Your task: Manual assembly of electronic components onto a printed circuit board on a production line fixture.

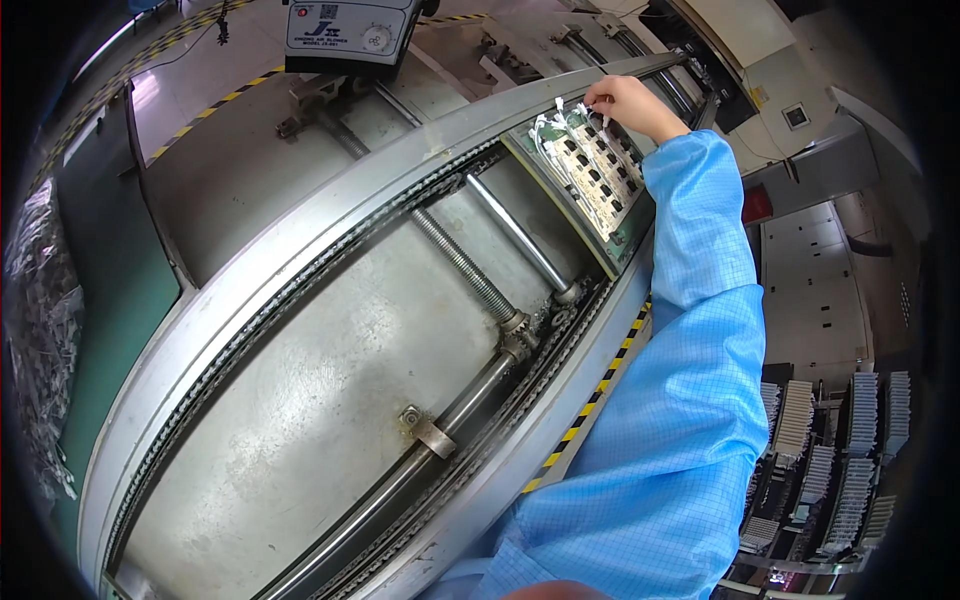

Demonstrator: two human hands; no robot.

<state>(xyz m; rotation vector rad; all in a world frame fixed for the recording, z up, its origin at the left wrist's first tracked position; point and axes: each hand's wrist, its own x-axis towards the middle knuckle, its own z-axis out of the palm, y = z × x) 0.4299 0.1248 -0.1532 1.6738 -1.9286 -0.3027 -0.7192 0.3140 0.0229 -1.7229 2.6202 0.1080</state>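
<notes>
My right hand (628, 104), in a light-blue checked sleeve, reaches to the far right along the conveyor. Its fingers are closed in a pinch at the upper edge of a board panel. White wire leads with small connectors (561, 121) stick up there beside the fingertips; what exactly lies between them is too small to make out. The green board panel (618, 246) carries rows of cream blocks (590, 172) with black parts, and white leads run across it. It lies across the conveyor, near its far end. My left hand does not show.
Metal conveyor rails (290, 228) with chains run from lower left to upper right, with a threaded rod (465, 262) and shafts between them. Beyond stands an air-blower box (348, 38). A plastic bag (42, 330) lies at left. Racks of stacked parts (862, 415) stand at lower right.
</notes>
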